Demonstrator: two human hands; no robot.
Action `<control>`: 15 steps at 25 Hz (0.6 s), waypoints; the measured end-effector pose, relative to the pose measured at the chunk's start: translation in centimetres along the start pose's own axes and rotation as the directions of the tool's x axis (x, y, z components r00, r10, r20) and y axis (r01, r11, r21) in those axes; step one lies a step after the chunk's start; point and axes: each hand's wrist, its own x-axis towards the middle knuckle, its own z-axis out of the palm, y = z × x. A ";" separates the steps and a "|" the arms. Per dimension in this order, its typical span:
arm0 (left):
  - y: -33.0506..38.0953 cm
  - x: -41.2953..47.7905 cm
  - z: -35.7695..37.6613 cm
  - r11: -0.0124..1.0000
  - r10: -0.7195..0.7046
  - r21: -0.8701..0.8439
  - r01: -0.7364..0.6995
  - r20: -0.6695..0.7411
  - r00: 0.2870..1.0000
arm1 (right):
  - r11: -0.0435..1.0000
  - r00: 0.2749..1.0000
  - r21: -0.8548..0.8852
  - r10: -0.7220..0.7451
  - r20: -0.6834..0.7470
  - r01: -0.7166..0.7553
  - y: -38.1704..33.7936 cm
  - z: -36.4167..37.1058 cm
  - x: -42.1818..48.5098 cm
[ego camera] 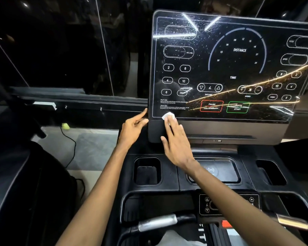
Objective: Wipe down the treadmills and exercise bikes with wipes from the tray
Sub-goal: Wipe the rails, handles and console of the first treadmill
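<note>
The treadmill's black glossy console screen point(226, 68) fills the upper right, speckled with droplets and marked with white button outlines. My right hand point(176, 141) lies flat with straight fingers at the screen's lower left corner, pressing a small white wipe point(168, 115) against the glass under its fingertips. My left hand point(133, 126) touches the screen's left edge with loosely extended fingers and holds nothing.
Below the screen lies the black treadmill dash with a cup holder point(147, 172), a wireless charging pad point(217, 170), a small control panel point(228, 204) and silver-banded handlebars point(158, 222). A black cable point(70, 139) and a yellow-green ball point(65, 126) lie on the floor at left.
</note>
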 end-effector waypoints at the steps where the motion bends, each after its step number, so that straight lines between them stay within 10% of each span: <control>1: -0.2 -0.1 -0.1 1.000 0.010 -0.014 -0.010 -0.009 1.000 | 0.998 0.999 -0.044 -0.041 0.021 0.042 -0.4 0.5 0.1; 12: 0.0 -0.1 -1.3 0.998 0.024 -0.063 -0.031 -0.113 0.993 | 0.896 0.957 -0.337 -0.282 0.070 0.289 -0.2 1.5 0.7; 15: 0.7 0.2 -0.8 0.997 0.022 -0.075 -0.026 -0.057 0.998 | 0.938 0.982 -0.307 -0.184 -0.048 0.161 0.3 -0.6 3.0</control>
